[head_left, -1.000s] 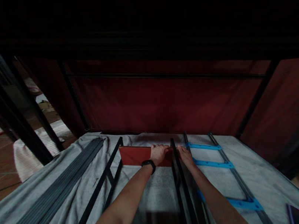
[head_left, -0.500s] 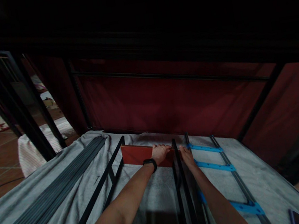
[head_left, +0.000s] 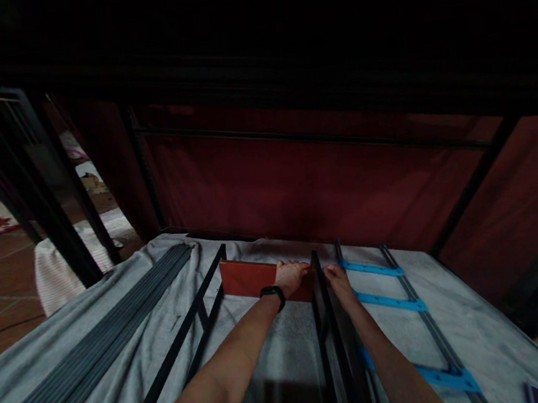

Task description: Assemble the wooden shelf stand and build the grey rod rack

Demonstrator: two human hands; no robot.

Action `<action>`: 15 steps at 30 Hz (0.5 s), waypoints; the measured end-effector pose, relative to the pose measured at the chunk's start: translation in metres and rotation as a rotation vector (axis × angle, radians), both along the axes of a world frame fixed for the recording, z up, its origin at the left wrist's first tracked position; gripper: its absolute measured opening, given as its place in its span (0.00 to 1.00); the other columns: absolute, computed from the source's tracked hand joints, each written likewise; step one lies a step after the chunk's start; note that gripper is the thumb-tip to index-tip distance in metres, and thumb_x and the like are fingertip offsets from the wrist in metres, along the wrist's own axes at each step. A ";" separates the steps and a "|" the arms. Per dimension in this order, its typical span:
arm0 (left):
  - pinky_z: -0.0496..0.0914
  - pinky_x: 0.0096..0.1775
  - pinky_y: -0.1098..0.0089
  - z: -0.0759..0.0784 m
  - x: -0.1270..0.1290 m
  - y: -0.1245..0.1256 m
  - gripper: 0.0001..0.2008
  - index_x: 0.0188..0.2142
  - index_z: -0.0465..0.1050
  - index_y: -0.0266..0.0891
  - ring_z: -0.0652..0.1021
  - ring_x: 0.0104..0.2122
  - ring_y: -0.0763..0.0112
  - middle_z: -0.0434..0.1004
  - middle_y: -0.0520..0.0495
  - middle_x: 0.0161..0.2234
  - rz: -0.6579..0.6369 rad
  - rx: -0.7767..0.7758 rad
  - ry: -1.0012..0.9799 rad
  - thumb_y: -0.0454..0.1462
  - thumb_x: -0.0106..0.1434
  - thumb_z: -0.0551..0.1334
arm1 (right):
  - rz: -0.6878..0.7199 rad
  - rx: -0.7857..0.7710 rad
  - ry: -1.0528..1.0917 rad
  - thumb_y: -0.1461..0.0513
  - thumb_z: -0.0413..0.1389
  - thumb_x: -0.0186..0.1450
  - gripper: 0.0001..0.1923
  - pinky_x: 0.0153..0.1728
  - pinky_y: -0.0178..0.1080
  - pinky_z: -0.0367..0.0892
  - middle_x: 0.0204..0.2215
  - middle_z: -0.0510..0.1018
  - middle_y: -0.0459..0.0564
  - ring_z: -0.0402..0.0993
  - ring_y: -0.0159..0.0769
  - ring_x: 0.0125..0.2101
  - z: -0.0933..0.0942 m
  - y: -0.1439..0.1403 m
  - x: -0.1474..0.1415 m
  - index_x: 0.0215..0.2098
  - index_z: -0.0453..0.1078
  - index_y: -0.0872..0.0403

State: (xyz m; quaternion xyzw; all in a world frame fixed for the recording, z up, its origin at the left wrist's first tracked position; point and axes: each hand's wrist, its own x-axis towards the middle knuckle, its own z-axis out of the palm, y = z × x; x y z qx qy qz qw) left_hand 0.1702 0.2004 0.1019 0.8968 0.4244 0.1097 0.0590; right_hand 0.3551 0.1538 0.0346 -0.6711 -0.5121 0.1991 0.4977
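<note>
My left hand (head_left: 291, 275), with a black band on its wrist, grips the right end of a red-brown board (head_left: 247, 278) standing on edge across a grey cloth (head_left: 281, 348). A black metal rail (head_left: 329, 327) stands upright just right of that hand. My right hand (head_left: 337, 280) rests against the far end of this rail, on its other side; its fingers are partly hidden. Both arms reach forward from the bottom of the view.
A second black rail with a cross brace (head_left: 184, 349) lies to the left. A bundle of grey rods (head_left: 86, 363) lies further left. A ladder-like frame with blue rungs (head_left: 390, 304) lies on the right. Dark red fabric (head_left: 307, 189) and black frame posts (head_left: 57, 220) stand behind.
Both hands stay on the board and the rail. The view has shifted slightly, so the scene sits a little more to the right.
</note>
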 end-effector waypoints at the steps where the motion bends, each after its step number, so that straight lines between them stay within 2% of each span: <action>1: 0.58 0.49 0.54 0.000 0.000 0.000 0.18 0.52 0.76 0.50 0.76 0.46 0.54 0.80 0.41 0.46 -0.004 0.003 -0.005 0.40 0.72 0.50 | -0.007 0.006 -0.002 0.44 0.46 0.65 0.23 0.44 0.41 0.69 0.34 0.80 0.50 0.76 0.40 0.38 0.000 0.001 0.000 0.32 0.72 0.50; 5: 0.58 0.50 0.54 0.000 0.000 -0.001 0.17 0.52 0.75 0.50 0.76 0.47 0.55 0.80 0.41 0.46 -0.004 0.002 -0.012 0.40 0.72 0.50 | -0.028 0.005 -0.015 0.44 0.46 0.66 0.23 0.46 0.42 0.68 0.31 0.79 0.52 0.75 0.42 0.38 0.003 0.004 -0.001 0.27 0.71 0.49; 12: 0.58 0.49 0.54 0.003 0.000 -0.002 0.19 0.52 0.76 0.50 0.76 0.46 0.54 0.80 0.41 0.46 -0.009 0.005 0.006 0.40 0.73 0.48 | -0.041 0.004 -0.010 0.45 0.44 0.67 0.24 0.48 0.42 0.68 0.39 0.81 0.53 0.76 0.41 0.42 0.001 0.001 -0.005 0.37 0.74 0.51; 15: 0.57 0.50 0.53 0.003 -0.001 -0.002 0.19 0.52 0.76 0.50 0.76 0.45 0.54 0.80 0.41 0.46 -0.007 -0.001 0.011 0.40 0.73 0.48 | -0.049 -0.004 -0.015 0.46 0.45 0.67 0.23 0.49 0.43 0.67 0.38 0.81 0.54 0.75 0.42 0.43 0.000 0.001 -0.007 0.36 0.74 0.52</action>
